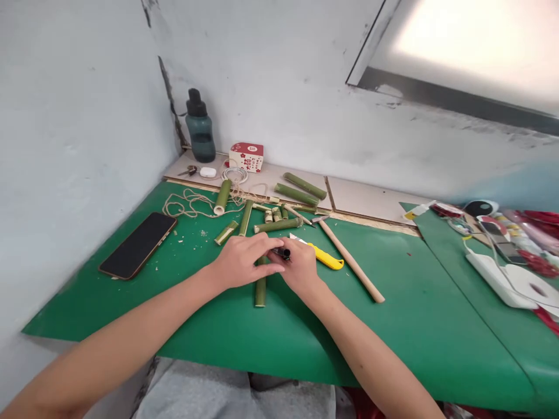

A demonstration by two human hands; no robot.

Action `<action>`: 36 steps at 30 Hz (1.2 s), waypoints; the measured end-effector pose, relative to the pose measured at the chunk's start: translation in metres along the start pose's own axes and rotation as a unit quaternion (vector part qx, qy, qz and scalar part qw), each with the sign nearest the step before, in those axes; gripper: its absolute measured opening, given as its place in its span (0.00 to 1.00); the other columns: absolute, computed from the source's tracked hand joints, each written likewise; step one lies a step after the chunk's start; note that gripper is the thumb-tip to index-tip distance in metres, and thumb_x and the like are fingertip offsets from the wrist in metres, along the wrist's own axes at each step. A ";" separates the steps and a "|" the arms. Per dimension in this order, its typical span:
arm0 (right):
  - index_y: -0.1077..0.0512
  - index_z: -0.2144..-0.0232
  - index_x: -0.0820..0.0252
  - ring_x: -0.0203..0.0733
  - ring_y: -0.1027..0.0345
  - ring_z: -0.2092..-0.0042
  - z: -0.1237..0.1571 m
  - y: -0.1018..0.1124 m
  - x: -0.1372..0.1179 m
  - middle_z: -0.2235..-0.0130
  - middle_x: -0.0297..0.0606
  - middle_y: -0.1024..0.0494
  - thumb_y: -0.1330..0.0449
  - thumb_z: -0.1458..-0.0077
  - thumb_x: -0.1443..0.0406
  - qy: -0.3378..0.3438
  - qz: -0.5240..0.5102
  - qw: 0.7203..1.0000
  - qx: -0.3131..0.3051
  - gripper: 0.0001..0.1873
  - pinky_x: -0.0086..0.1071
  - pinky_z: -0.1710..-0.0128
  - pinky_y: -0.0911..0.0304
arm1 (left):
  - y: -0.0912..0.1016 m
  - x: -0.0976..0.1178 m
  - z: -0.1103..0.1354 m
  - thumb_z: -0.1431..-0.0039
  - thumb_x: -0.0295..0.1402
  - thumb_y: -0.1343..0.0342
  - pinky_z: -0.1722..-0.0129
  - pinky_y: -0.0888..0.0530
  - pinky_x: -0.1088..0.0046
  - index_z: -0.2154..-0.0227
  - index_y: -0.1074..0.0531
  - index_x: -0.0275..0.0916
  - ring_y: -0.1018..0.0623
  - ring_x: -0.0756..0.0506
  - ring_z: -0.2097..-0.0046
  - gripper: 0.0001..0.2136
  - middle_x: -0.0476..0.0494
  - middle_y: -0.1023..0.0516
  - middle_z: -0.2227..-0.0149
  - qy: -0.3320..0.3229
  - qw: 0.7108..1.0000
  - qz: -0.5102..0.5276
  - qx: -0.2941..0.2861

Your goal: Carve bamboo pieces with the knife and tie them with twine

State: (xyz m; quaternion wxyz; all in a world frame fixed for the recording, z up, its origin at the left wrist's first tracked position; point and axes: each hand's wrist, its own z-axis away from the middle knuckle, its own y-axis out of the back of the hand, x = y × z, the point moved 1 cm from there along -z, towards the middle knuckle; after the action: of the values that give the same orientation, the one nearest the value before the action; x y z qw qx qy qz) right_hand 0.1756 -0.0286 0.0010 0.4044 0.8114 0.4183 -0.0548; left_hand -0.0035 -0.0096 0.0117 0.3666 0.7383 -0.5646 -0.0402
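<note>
My left hand (247, 260) and my right hand (300, 265) meet over the middle of the table. Both have their fingers closed around a black pen (283, 254), most of which the fingers hide. Beneath the hands lies a green bamboo strip (260, 293), pointing toward me. Right beside my right hand is a yellow utility knife (326, 257) with its blade out. A small hammer (353, 262) with a wooden handle rests farther right. Just beyond the hands are a bamboo stick (278, 225), several short bamboo pieces and a bamboo tube (222, 198).
A phone (137, 245) lies at the left on the green table (209, 337). Tangled twine (187, 201) runs behind it. On the back ledge stand a bottle (201, 131) and a red-white box (246, 157), near two bamboo lengths (304, 185). A white power strip (498, 279) sits right.
</note>
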 end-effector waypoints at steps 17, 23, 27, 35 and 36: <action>0.26 0.50 0.50 0.45 0.26 0.51 -0.003 0.012 0.002 0.55 0.40 0.20 0.42 0.34 0.61 -0.256 -0.278 0.919 0.112 0.11 0.42 0.49 0.28 | 0.011 -0.030 -0.013 0.45 0.49 0.32 0.84 0.44 0.79 0.67 0.36 0.43 0.39 0.56 0.82 0.20 0.56 0.33 0.77 0.449 0.710 0.411 0.355; 0.23 0.59 0.51 0.44 0.26 0.51 0.000 0.002 -0.001 0.52 0.39 0.23 0.33 0.40 0.61 -0.234 -0.302 0.918 0.106 0.06 0.39 0.54 0.25 | 0.004 -0.022 -0.011 0.49 0.44 0.31 0.84 0.42 0.81 0.66 0.35 0.42 0.39 0.56 0.83 0.19 0.56 0.30 0.79 0.474 0.685 0.440 0.337; 0.20 0.59 0.51 0.42 0.25 0.55 0.001 -0.001 0.000 0.55 0.37 0.23 0.31 0.42 0.61 -0.255 -0.323 0.905 0.105 0.08 0.38 0.55 0.24 | 0.002 -0.020 -0.011 0.48 0.43 0.32 0.84 0.42 0.81 0.66 0.35 0.42 0.38 0.56 0.83 0.18 0.56 0.30 0.79 0.475 0.682 0.445 0.335; 0.20 0.51 0.50 0.42 0.22 0.59 0.001 0.000 0.011 0.52 0.39 0.21 0.35 0.39 0.55 -0.314 -0.349 0.879 0.087 0.16 0.45 0.52 0.22 | 0.003 -0.022 -0.012 0.50 0.43 0.31 0.85 0.43 0.82 0.67 0.34 0.41 0.38 0.56 0.83 0.18 0.56 0.28 0.79 0.471 0.691 0.440 0.328; 0.20 0.51 0.50 0.42 0.21 0.59 0.000 -0.001 0.012 0.51 0.39 0.22 0.35 0.39 0.54 -0.316 -0.355 0.875 0.088 0.16 0.45 0.51 0.22 | 0.003 -0.022 -0.012 0.50 0.42 0.31 0.85 0.43 0.82 0.67 0.34 0.41 0.37 0.56 0.83 0.18 0.55 0.28 0.79 0.469 0.697 0.437 0.322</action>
State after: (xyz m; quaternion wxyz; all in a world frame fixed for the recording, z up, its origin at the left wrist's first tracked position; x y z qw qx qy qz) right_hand 0.1829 -0.0210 -0.0049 0.3954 0.5800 0.5215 -0.4851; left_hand -0.0082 0.0148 0.0142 0.2999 0.4046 -0.5574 0.6600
